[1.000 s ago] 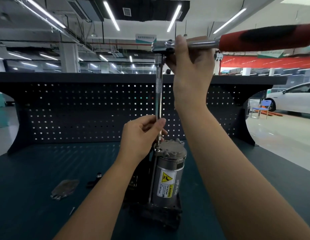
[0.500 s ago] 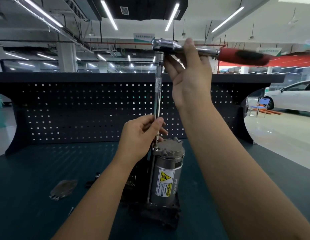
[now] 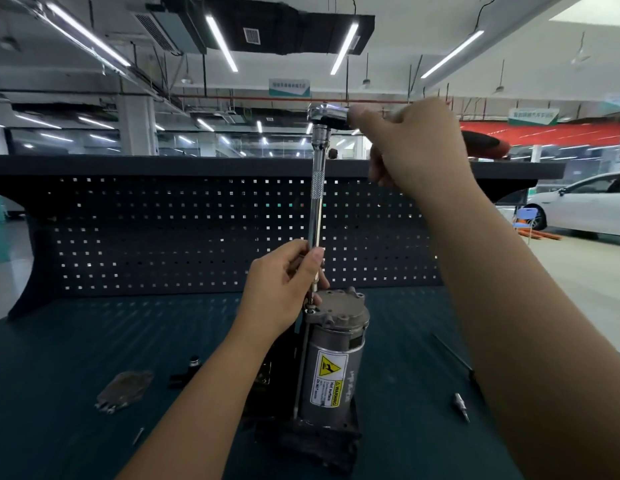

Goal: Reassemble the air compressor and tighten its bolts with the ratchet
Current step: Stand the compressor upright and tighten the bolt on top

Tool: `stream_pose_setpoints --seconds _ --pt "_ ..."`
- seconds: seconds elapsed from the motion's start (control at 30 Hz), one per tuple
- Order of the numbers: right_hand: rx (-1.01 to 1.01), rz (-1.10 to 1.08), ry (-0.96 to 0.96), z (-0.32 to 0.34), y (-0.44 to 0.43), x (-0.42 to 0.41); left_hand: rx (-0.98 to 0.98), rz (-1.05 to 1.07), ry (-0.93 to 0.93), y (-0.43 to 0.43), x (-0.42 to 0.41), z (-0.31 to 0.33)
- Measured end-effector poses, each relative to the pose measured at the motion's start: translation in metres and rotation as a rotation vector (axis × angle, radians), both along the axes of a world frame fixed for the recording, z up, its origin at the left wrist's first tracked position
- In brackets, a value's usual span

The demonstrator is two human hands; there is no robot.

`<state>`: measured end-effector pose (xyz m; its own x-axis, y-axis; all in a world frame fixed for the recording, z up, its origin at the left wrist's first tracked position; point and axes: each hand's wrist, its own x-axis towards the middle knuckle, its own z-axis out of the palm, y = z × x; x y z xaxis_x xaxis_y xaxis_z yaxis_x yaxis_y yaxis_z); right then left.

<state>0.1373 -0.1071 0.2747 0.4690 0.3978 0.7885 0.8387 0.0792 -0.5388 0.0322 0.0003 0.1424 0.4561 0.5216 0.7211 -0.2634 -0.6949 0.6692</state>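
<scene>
Head view. The compressor (image 3: 332,368) stands upright near the middle of the bench (image 3: 76,358), its grey motor can with a yellow warning label rising from a dark base block. A ratchet (image 3: 327,116) sits level above it. A long bar (image 3: 317,209) drops straight from the ratchet head to a bolt (image 3: 312,309) at the left edge of the can's top cap.

The left hand (image 3: 284,292) pinches the lower end of the bar between thumb and curled fingers, just above the bolt. The right hand (image 3: 415,147) is curled round the ratchet's shank beside the head. It is blurred, so the finger placement cannot be told exactly. The red grip (image 3: 485,145) shows behind it.

Handling, as judged: the compressor looks heavy, rigid metal and tall for its base, so a hard side pull high on the bar could tip it. The bar is stiff, polished and probably slippery, and its knurled band offers better purchase. A steadying hold low on the bar, close to the bolt, suits alignment. Torque is best taken at the red grip, not near the head. The cap's cast lugs could be damaged if the bar leans.

On the bench to the left lie a flat plate (image 3: 123,389), a black fitting (image 3: 189,370) and a screw (image 3: 138,435). To the right lie a bit (image 3: 461,405) and a thin rod (image 3: 450,355). A pegboard (image 3: 163,230) backs the bench.
</scene>
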Motion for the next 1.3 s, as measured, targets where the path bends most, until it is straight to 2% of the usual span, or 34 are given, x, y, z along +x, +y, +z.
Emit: stream_pose_setpoints --seconds 0.07,0.13,0.23,0.3,0.4,0.77,0.9,1.07,1.2,1.3 --pt "0.055 -0.157 -0.298 0.004 0.001 -0.001 0.001 -0.002 -0.006 -0.001 0.0 0.0" --pt "-0.036 -0.252 -0.492 0.01 0.005 0.0 -0.001 -0.006 -0.009 -0.001 0.0 0.001" --pt "-0.305 -0.22 -0.586 0.023 0.008 0.008 -0.006 -0.01 -0.011 -0.001 -0.001 0.0" --pt "-0.375 -0.075 -0.56 0.029 0.007 0.009 -0.016 -0.015 -0.015 0.0 -0.001 0.0" --pt "-0.331 0.079 -0.493 0.035 0.003 0.001 -0.005 -0.006 0.0 0.001 0.0 0.0" --pt "-0.143 -0.019 -0.199 0.025 0.0 0.023 0.031 0.021 0.155 0.007 -0.004 -0.004" --pt "-0.006 -0.055 -0.206 0.032 -0.016 0.029 0.058 -0.005 0.101 0.008 -0.004 -0.004" --pt "0.032 -0.05 -0.185 0.02 -0.028 0.036 0.05 -0.045 0.032 0.006 -0.003 -0.003" --pt "0.061 -0.035 -0.088 -0.005 -0.032 0.047 0.102 -0.077 0.003 0.006 -0.003 -0.003" --pt "0.099 0.009 0.03 -0.026 -0.027 0.057 0.145 -0.022 0.037 0.006 -0.003 -0.002"
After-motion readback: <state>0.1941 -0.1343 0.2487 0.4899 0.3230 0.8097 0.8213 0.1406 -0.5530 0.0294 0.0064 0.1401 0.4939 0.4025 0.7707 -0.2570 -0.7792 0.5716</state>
